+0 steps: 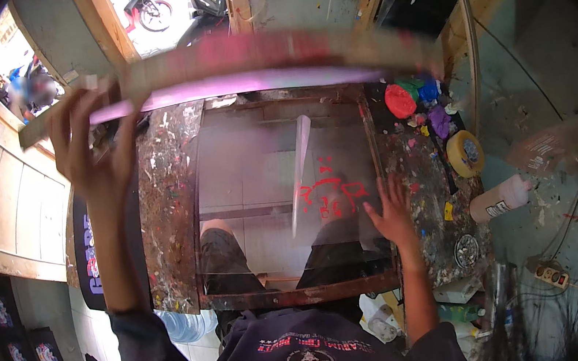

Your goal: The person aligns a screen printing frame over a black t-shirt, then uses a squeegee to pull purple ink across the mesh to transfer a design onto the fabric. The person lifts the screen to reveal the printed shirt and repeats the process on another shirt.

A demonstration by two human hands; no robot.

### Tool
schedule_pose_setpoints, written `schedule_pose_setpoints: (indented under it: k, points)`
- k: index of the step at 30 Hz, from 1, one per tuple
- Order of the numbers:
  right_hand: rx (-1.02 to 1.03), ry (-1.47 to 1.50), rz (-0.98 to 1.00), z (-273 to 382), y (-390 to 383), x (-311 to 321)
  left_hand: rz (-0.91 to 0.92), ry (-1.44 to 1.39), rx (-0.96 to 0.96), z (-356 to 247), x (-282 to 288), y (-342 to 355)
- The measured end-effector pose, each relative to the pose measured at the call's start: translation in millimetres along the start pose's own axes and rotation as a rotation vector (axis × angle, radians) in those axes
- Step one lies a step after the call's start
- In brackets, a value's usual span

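Note:
A long wooden frame [249, 54], stained pink and blurred by motion, is tilted up over the far side of the worktable. My left hand [92, 138] grips it near its left end. Under its edge shows a strip of pinkish light. In front of me the table holds a glass panel [246, 164] in a dark wooden border, with red hand-drawn marks [332, 196] on it. My legs show through the glass, and a long pale streak crosses it. At the panel's right border lies my right hand [393, 211], fingers spread and holding nothing.
Right of the glass are red, green, blue and purple lumps [400, 100], a roll of yellowish tape [464, 154] and a pale bottle [502, 198] lying over. Dark printed cloth pieces [90, 253] hang at the left. A power strip [550, 275] lies lower right.

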State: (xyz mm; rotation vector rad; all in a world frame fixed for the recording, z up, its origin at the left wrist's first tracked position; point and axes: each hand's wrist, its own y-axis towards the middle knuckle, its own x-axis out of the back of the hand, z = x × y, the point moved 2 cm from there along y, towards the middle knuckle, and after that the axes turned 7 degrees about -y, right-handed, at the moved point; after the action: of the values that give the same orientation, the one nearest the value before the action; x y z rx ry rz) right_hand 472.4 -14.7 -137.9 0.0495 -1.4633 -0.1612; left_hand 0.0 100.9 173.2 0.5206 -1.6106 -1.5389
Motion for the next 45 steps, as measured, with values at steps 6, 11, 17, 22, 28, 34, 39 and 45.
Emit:
schedule_pose_setpoints:
  k: [6, 11, 17, 22, 28, 34, 39, 45]
  points:
    - [0.239, 0.519, -0.05, 86, 104, -39, -0.152, -0.031, -0.009, 83, -135, 117]
    - [0.401, 0.718, -0.171, 138, 170, -64, -0.06, -0.062, -0.006, 119, -208, 165]
    - [0.32, 0.356, -0.033, 169, 173, -64, 0.079, 0.011, 0.066, 168, -272, 183]
    - [0.361, 0.158, -0.002, 192, 164, -61, 0.234, 0.161, 0.11, 203, -312, 196]
    - [0.33, 0.145, 0.03, 187, 164, -58, 0.324, 0.176, 0.156, 208, -343, 205]
    - [0.379, 0.237, 0.041, 218, 165, -53, 0.287, -0.094, 0.109, 260, -334, 199]
    - [0.3, 0.293, -0.119, 176, 166, -65, 0.81, -0.76, 0.114, -60, -281, -68]
    - [-0.115, 0.636, -0.449, 45, 106, -16, 1.286, -0.612, 0.123, -111, -211, -215]
